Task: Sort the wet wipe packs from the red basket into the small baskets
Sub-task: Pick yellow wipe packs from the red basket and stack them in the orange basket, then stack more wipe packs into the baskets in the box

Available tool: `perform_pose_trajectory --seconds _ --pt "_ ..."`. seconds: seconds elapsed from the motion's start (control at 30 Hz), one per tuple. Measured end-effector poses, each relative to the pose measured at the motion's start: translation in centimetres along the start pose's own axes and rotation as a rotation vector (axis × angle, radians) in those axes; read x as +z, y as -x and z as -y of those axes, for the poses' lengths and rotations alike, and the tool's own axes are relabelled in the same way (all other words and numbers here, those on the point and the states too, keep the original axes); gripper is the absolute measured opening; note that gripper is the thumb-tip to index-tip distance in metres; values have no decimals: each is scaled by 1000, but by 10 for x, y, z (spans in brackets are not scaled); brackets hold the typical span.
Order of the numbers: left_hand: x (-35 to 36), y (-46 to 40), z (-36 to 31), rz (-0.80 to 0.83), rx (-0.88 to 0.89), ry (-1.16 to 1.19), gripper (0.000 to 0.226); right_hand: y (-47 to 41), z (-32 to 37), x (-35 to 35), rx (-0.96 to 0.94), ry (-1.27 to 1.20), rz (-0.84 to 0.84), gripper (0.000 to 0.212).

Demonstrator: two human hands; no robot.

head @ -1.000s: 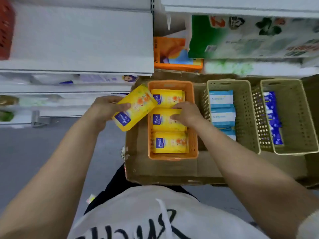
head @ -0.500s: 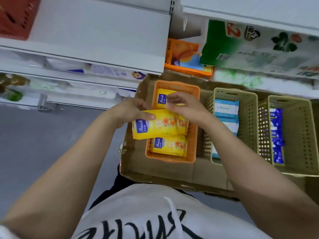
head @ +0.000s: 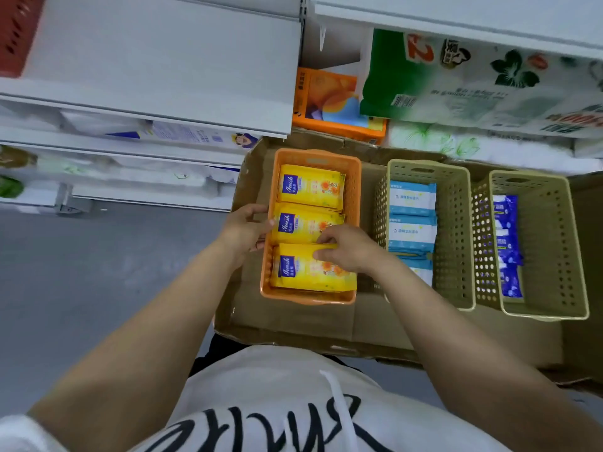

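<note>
Fingers (head: pixel 321 252) of my right hand (head: pixel 350 252) pinch the near yellow pack's (head: pixel 306 272) top edge; left hand (head: pixel 246 230) steadies the middle pack (head: pixel 303 223) inside the orange basket (head: pixel 318 156). I'd press both flat, edges squared.

You wear a white top (head: pixel 280 396) with bold black lettering across the chest and a white drawstring (head: pixel 339 406) hanging down it. Both your forearms are bare. Below the hem shows something dark, perhaps trousers (head: pixel 212 353).
</note>
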State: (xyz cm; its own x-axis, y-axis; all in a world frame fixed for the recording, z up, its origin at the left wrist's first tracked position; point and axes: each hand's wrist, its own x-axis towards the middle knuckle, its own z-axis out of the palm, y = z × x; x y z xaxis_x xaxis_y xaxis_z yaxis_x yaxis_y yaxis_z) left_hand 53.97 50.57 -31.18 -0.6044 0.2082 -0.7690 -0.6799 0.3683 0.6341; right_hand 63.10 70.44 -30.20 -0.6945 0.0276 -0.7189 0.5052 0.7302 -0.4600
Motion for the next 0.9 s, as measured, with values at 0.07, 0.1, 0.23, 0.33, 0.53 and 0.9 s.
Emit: perform_pose_trajectory --seconds 0.07,0.1,0.23,0.33,0.53,0.9 --pt "-1 -2 3 1 -20 55 32 -6 3 13 11 -71 46 38" --pt "-2 -2 3 4 -21 61 31 -9 4 20 15 -86 55 37" --pt "-2 -4 5 9 -4 61 27 -13 5 40 8 2 -49 33" --pt "-2 -4 6 8 0 72 25 -8 5 47 -35 195 -169 32" --pt "-3 -5 6 26 0 68 27 -6 6 47 -58 328 -211 48" --pt "0 -5 10 -9 13 55 24 -7 14 57 -35 419 -297 44"
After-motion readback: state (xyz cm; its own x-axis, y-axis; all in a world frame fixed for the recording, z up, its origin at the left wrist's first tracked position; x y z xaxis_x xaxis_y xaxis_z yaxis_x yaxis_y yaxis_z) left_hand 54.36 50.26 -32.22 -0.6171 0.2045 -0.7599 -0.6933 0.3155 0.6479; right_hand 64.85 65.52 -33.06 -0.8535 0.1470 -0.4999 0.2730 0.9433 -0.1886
